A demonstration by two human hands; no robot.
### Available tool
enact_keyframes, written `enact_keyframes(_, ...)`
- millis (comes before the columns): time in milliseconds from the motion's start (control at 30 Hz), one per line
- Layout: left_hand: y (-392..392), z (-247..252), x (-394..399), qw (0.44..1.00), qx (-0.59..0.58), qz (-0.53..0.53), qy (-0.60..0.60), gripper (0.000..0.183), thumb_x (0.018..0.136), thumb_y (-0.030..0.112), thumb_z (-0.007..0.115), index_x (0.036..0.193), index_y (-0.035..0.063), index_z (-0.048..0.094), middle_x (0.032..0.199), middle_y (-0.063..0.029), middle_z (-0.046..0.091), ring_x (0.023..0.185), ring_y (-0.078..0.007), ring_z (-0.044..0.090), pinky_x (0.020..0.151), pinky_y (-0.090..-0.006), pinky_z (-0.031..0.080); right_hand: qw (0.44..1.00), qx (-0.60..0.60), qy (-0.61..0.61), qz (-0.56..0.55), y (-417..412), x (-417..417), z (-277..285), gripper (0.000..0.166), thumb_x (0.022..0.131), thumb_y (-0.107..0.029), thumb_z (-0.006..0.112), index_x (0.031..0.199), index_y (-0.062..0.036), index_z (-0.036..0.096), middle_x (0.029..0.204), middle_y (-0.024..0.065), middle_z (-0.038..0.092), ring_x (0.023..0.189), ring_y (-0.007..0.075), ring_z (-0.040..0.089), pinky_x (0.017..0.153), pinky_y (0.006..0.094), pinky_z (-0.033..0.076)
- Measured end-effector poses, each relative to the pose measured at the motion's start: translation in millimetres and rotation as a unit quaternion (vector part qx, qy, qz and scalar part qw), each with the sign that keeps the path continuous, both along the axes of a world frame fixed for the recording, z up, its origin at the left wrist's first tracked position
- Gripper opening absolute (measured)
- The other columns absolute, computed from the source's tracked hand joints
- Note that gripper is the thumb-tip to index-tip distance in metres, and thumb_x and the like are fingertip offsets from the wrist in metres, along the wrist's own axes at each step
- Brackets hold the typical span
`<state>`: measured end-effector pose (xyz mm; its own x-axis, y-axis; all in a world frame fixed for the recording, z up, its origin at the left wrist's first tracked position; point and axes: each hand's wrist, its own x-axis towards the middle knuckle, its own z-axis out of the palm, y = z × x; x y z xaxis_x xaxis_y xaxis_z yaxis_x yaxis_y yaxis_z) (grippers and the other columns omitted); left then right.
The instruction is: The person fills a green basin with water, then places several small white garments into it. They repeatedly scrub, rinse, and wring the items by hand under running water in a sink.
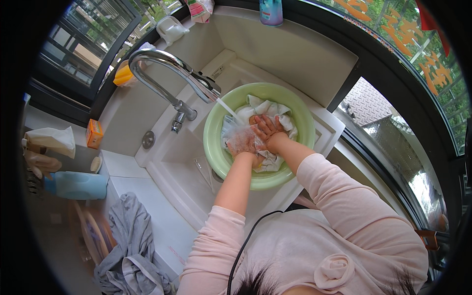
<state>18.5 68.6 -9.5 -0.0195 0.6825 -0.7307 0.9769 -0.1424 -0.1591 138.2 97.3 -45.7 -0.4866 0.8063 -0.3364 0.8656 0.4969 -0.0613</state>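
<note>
White wet cloth [271, 107] lies bunched in a light green plastic basin [212, 147], which stands over the right part of a white utility sink [169, 147]. A chrome gooseneck faucet [162, 57] pours a stream of water onto the cloth. My left hand [245, 145] is in the basin under splashing water, and its fingers are blurred, so its grip cannot be told. My right hand [269, 131] rests on the cloth, palm down with its fingers spread, close beside my left hand.
Grey cloth [132, 228] lies on the white counter [162, 217] at the left, near a blue bottle [81, 185]. An orange box [94, 133] and a brush [96, 164] are farther back. A blue-purple bottle [271, 13] stands on the sink's back ledge. Windows border the sink.
</note>
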Motion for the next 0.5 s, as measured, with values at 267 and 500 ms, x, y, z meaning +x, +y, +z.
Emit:
enact_keyframes(267, 2.9, -10.5, -3.9, 1.0, -0.008, -0.001, -0.014, 0.086, 0.077, 0.061, 0.036, 0.14, 0.0159, -0.001, 0.145, -0.0028, -0.013, 0.132, -0.0273, -0.017, 0.097, -0.0606, -0.011, 1.0, 0.002, 0.013, 0.002, 2.0, 1.3, -3.8, 0.081, 0.078, -0.061, 0.041, 0.14, -0.021, 0.008, 0.146, 0.006, -0.011, 0.133, 0.0267, -0.013, 0.1, 0.0555, -0.009)
enact_keyframes(500, 2.7, -9.6, -3.1, 1.0, -0.023, 0.006, -0.007, 0.085, 0.076, 0.06, 0.037, 0.14, 0.0169, 0.002, 0.146, -0.0002, -0.011, 0.133, -0.0262, -0.015, 0.096, -0.0611, -0.013, 1.0, 0.028, -0.008, 0.006, 3.3, 1.0, -13.1, 0.081, 0.077, -0.064, 0.038, 0.14, -0.0218, 0.01, 0.146, 0.0053, -0.011, 0.133, 0.0263, -0.012, 0.1, 0.0554, -0.009)
